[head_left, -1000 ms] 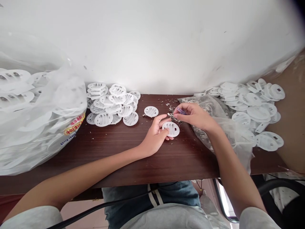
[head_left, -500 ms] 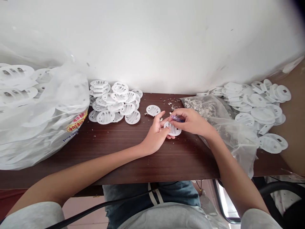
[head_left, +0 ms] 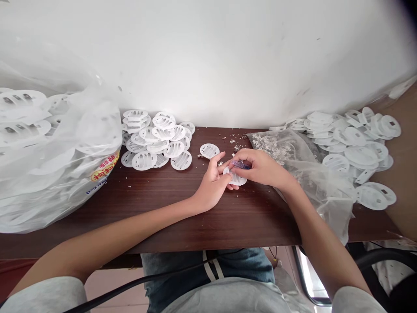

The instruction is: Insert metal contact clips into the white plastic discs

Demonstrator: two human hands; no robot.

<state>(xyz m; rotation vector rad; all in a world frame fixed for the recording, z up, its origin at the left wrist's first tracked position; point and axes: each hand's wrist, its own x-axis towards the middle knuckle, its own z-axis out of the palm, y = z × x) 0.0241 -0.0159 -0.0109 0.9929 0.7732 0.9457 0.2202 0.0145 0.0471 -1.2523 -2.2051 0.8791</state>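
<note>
A round white slotted plastic disc (head_left: 235, 177) lies on the dark wooden table (head_left: 169, 204). My left hand (head_left: 213, 182) holds the disc at its left edge, fingers curled onto it. My right hand (head_left: 259, 167) is closed in a pinch on a small purple tool (head_left: 240, 164) held over the disc's top. Another single white disc (head_left: 209, 151) lies just beyond my left fingertips.
A heap of slotted discs (head_left: 156, 139) lies at the back left, beside a big clear bag of discs (head_left: 48, 156). A clear bag of small metal pieces (head_left: 293, 150) sits right of my hands, with a spread of flat discs (head_left: 355, 148) further right. A white wall rises behind.
My right hand came from the metal pieces down onto the disc with the purple tool. My left hand stayed on the disc, and the view shifted slightly.
</note>
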